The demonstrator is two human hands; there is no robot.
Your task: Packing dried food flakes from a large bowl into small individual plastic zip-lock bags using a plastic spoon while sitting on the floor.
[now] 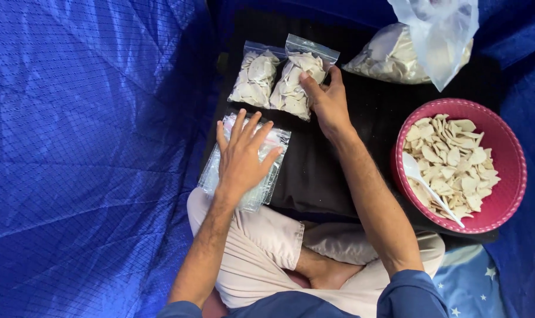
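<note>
Now left hand [241,159] flat on empty bags [244,162], right fingers [314,88] on filled bag [294,85]

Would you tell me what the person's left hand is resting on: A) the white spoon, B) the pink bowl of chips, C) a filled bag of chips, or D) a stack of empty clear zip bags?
D: the left hand lies flat on the stack of empty clear zip bags.

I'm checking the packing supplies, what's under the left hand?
The left hand lies flat on a stack of empty clear zip bags on the black cloth. How many bags are stacked cannot be seen, since the palm covers the middle.
</note>
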